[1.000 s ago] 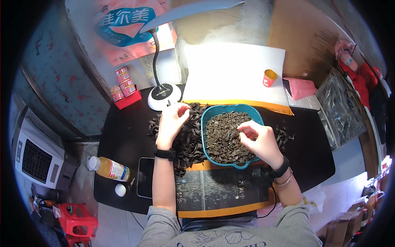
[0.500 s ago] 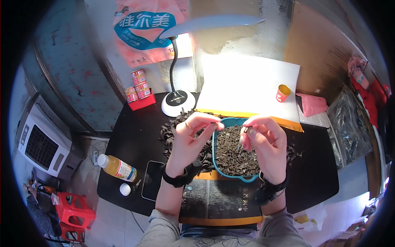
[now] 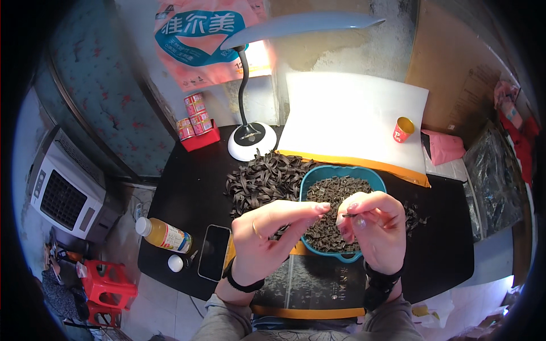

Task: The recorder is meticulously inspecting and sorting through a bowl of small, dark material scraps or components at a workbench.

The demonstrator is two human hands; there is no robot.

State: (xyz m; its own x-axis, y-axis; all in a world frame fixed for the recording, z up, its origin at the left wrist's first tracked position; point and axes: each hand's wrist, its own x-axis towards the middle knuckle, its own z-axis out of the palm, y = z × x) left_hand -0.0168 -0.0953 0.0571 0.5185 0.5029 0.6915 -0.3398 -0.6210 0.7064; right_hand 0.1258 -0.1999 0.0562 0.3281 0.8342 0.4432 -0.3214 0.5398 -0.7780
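Observation:
Both of my hands are raised over the near part of a teal tub [image 3: 383, 184], their fingertips close together but apart. Inside the tub lie many short dark bits [image 3: 330, 236]. My left hand [image 3: 264, 236] has thumb and forefinger pinched together, pointing right; whatever is between them is too small to make out. Between the thumb and fingers of my right hand [image 3: 382, 233] sits a small dark strip piece [image 3: 349, 215]. A heap of longer dark curled strips [image 3: 261, 179] lies left of the tub, partly behind my left hand.
A white-based desk lamp [image 3: 252, 142] stands behind the heap. A white padded sheet [image 3: 352, 125] bears a red paper cup [image 3: 403, 129]. To the left are a juice bottle [image 3: 165, 235], a white cap [image 3: 175, 263], a phone [image 3: 214, 253] and a red box of cans [image 3: 199, 136].
Both hands have come down toward me and closer to each other. My left hand has turned so its fingertips point right. The view has shifted slightly.

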